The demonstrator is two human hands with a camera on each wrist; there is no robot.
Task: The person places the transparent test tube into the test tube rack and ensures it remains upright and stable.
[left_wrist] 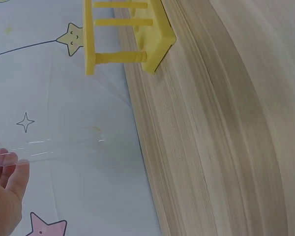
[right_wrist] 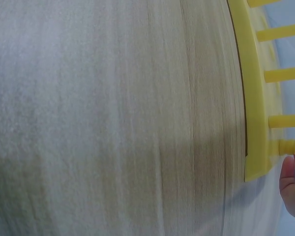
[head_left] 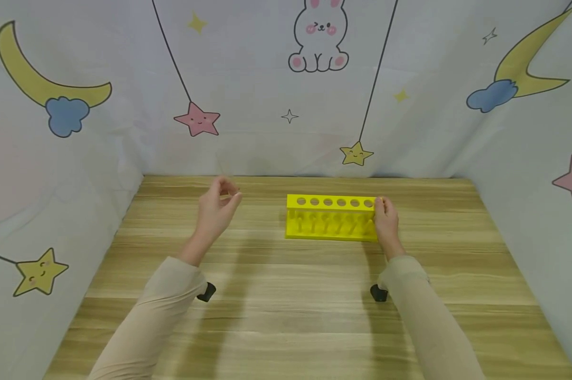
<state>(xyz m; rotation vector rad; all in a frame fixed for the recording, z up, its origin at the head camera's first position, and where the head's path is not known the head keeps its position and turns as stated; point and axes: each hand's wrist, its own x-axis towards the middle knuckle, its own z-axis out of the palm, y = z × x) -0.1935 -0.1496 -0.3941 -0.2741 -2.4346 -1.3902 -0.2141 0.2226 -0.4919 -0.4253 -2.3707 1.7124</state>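
Standing upright on the table, a yellow test tube rack (head_left: 333, 236) has a row of round holes along its top and pegs below. Thumb and fingers of my right hand (head_left: 386, 219) grip its right end; the right wrist view shows fingertips (right_wrist: 287, 172) by the end post. To the rack's left and apart from it, my left hand (head_left: 214, 206) is raised and pinches a clear test tube (left_wrist: 64, 147). In the left wrist view the tube runs roughly parallel to the rack's posts. The tube barely shows in the head view. I see no tubes in the rack.
The wood-grain table (head_left: 286, 316) stretches toward me in front of the rack. White fabric (head_left: 257, 95) printed with stars, moons and a rabbit walls the back and both sides. Black devices (head_left: 206, 292) sit under both sleeve cuffs.
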